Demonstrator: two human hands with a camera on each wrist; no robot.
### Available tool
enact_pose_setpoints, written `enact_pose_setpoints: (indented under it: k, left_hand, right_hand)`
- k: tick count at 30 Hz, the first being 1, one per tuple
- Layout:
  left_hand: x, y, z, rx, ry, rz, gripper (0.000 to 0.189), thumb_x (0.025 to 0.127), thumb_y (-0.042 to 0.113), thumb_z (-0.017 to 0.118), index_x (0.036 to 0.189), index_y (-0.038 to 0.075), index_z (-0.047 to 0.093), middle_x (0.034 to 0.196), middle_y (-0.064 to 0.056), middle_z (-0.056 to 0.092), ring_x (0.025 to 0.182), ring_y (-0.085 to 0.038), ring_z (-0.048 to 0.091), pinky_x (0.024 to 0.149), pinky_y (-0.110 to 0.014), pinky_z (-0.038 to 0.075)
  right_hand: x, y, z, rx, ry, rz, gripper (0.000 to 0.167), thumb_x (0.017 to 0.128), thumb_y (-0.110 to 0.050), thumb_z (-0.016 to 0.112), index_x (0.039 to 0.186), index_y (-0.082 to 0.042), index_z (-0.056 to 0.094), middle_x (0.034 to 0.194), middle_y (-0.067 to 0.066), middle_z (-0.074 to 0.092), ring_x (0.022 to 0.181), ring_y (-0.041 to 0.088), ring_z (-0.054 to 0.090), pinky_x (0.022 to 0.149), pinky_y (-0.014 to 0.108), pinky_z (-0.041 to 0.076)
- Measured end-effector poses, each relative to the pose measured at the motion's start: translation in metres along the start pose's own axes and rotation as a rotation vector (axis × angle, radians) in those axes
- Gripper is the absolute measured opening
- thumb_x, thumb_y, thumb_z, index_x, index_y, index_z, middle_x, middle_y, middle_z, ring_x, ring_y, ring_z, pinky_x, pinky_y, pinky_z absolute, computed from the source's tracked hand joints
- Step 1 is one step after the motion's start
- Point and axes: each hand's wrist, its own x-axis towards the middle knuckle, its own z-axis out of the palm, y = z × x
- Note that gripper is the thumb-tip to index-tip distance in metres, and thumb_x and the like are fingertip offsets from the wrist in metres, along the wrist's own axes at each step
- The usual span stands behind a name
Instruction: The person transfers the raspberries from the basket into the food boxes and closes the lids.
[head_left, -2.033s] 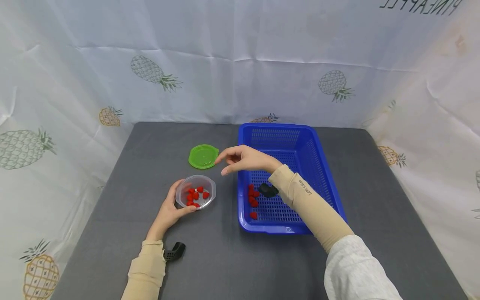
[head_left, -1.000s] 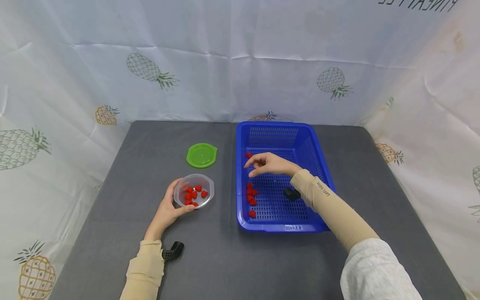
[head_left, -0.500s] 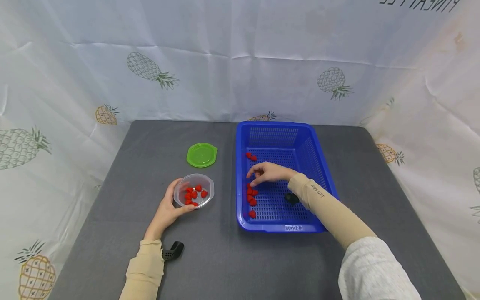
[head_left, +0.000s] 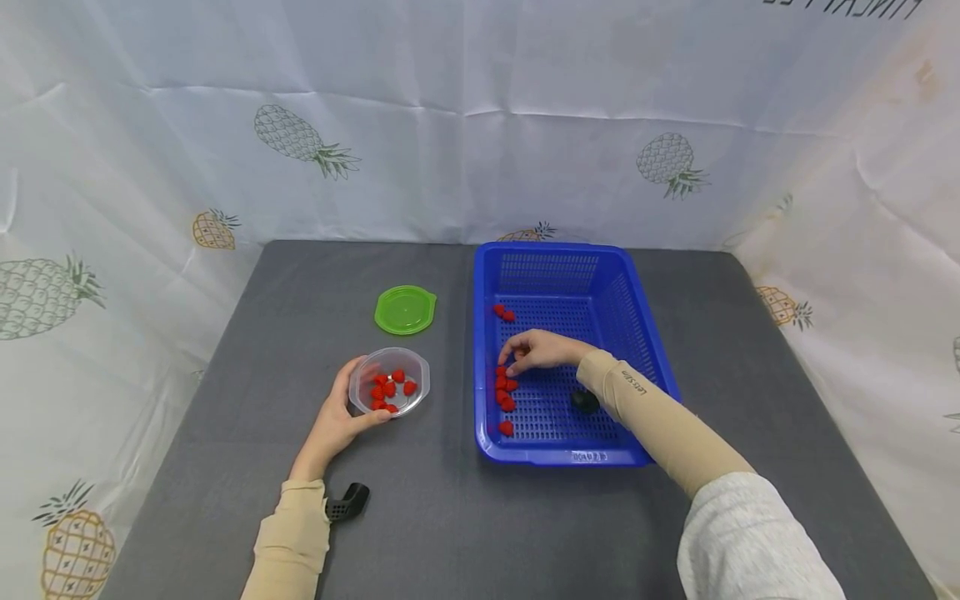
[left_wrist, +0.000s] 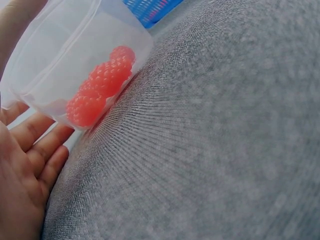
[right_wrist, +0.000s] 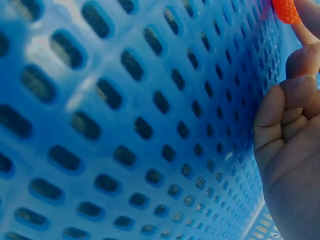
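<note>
My left hand (head_left: 339,417) holds a clear plastic container (head_left: 414,400), thumb on the near rim and fingers round its left side. Several red raspberries (head_left: 389,389) lie inside it; the left wrist view shows their bumpy raspberries (left_wrist: 102,82) through the wall. Inside the blue basket (head_left: 576,457), my right hand (head_left: 542,350) reaches down to the left side, thumb and index finger pinching a raspberry (head_left: 501,371) at the top of a small row. The right wrist view has that raspberry (right_wrist: 286,11) at the fingertips, with the other fingers curled in.
Two raspberries (head_left: 504,312) lie farther back in the basket, and a single raspberry (head_left: 506,428) lies near its front left corner. A green lid (head_left: 405,310) rests on the dark grey table (head_left: 420,533) behind the container. Pineapple-print cloth (head_left: 480,167) hangs behind.
My right hand has moved from near the green lid into the basket, then down to the row of raspberries. Two raspberries at the back came into view. The left hand stays on the container.
</note>
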Motion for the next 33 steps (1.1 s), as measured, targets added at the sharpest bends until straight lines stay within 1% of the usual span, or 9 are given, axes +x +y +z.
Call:
enact_pose_setpoints:
  k: [5, 11, 17, 19, 23, 25, 26, 30, 33]
  left_hand:
    - [0.000, -0.001, 0.001, -0.003, 0.001, -0.001, 0.089, 0.073, 0.017, 0.079, 0.143, 0.017, 0.025, 0.142, -0.012, 0.043, 0.134, -0.028, 0.033, 0.111, -0.060, 0.017]
    - [0.000, -0.003, 0.003, 0.007, 0.009, -0.001, 0.089, 0.073, 0.016, 0.079, 0.143, 0.018, 0.025, 0.143, -0.013, 0.042, 0.134, -0.028, 0.031, 0.111, -0.061, 0.018]
    - [-0.002, -0.002, 0.001, 0.027, 0.019, -0.017, 0.092, 0.071, 0.012, 0.079, 0.145, 0.014, 0.024, 0.146, -0.013, 0.033, 0.134, -0.029, 0.028, 0.110, -0.061, 0.020]
    - [-0.003, 0.002, 0.000, 0.030, 0.015, -0.025, 0.092, 0.071, 0.009, 0.078, 0.145, 0.010, 0.023, 0.147, -0.015, 0.030, 0.134, -0.031, 0.028, 0.110, -0.061, 0.020]
    - [-0.006, 0.024, -0.001, 0.032, 0.004, -0.034, 0.090, 0.072, 0.006, 0.076, 0.144, 0.002, 0.023, 0.146, -0.021, 0.030, 0.133, -0.036, 0.028, 0.109, -0.062, 0.020]
    - [-0.006, 0.024, -0.001, 0.024, 0.003, -0.028, 0.089, 0.073, 0.008, 0.076, 0.144, 0.005, 0.023, 0.145, -0.020, 0.034, 0.133, -0.034, 0.029, 0.109, -0.061, 0.021]
    - [-0.005, 0.021, -0.001, 0.025, 0.005, -0.021, 0.089, 0.073, 0.009, 0.077, 0.144, 0.007, 0.023, 0.144, -0.019, 0.036, 0.133, -0.033, 0.030, 0.109, -0.061, 0.021]
    - [0.001, 0.001, 0.001, 0.003, 0.011, -0.009, 0.089, 0.073, 0.013, 0.078, 0.143, 0.016, 0.025, 0.142, -0.014, 0.044, 0.133, -0.028, 0.033, 0.111, -0.059, 0.020]
    - [0.002, 0.000, 0.001, 0.006, 0.013, -0.012, 0.089, 0.073, 0.013, 0.078, 0.143, 0.015, 0.025, 0.143, -0.014, 0.042, 0.133, -0.029, 0.031, 0.111, -0.060, 0.019]
  right_hand:
    - [-0.001, 0.002, 0.001, 0.022, -0.017, -0.008, 0.022, 0.084, -0.018, 0.068, 0.104, -0.010, 0.065, 0.066, -0.004, 0.043, 0.060, 0.010, 0.038, 0.061, 0.022, 0.034]
    - [-0.001, 0.002, 0.001, -0.013, 0.006, -0.005, 0.020, 0.084, -0.018, 0.067, 0.103, -0.012, 0.066, 0.064, -0.005, 0.045, 0.058, 0.009, 0.039, 0.058, 0.021, 0.034]
    - [0.001, 0.000, 0.006, -0.062, 0.010, -0.023, 0.023, 0.082, -0.025, 0.070, 0.102, -0.014, 0.065, 0.064, -0.006, 0.045, 0.058, 0.008, 0.039, 0.059, 0.021, 0.034]
    - [0.001, -0.001, 0.007, -0.072, 0.015, -0.026, 0.022, 0.081, -0.025, 0.071, 0.100, -0.015, 0.064, 0.064, -0.005, 0.045, 0.058, 0.009, 0.039, 0.060, 0.022, 0.034]
    - [0.002, -0.001, 0.009, -0.093, 0.035, -0.038, 0.021, 0.081, -0.025, 0.071, 0.098, -0.016, 0.063, 0.064, -0.005, 0.045, 0.058, 0.009, 0.039, 0.059, 0.023, 0.033]
    - [0.002, 0.000, 0.010, -0.102, 0.043, -0.040, 0.021, 0.081, -0.026, 0.071, 0.097, -0.016, 0.063, 0.064, -0.006, 0.045, 0.058, 0.009, 0.039, 0.060, 0.023, 0.034]
    - [0.003, 0.001, 0.010, -0.106, 0.047, -0.037, 0.021, 0.081, -0.027, 0.071, 0.097, -0.017, 0.063, 0.064, -0.006, 0.045, 0.058, 0.009, 0.040, 0.060, 0.023, 0.034]
    - [0.004, 0.002, 0.008, -0.116, 0.062, -0.009, 0.021, 0.082, -0.030, 0.070, 0.099, -0.019, 0.063, 0.066, -0.006, 0.048, 0.060, 0.009, 0.042, 0.062, 0.024, 0.035]
    - [0.004, 0.003, 0.007, -0.120, 0.066, 0.004, 0.020, 0.083, -0.030, 0.069, 0.099, -0.019, 0.063, 0.065, -0.006, 0.049, 0.060, 0.009, 0.043, 0.062, 0.024, 0.035]
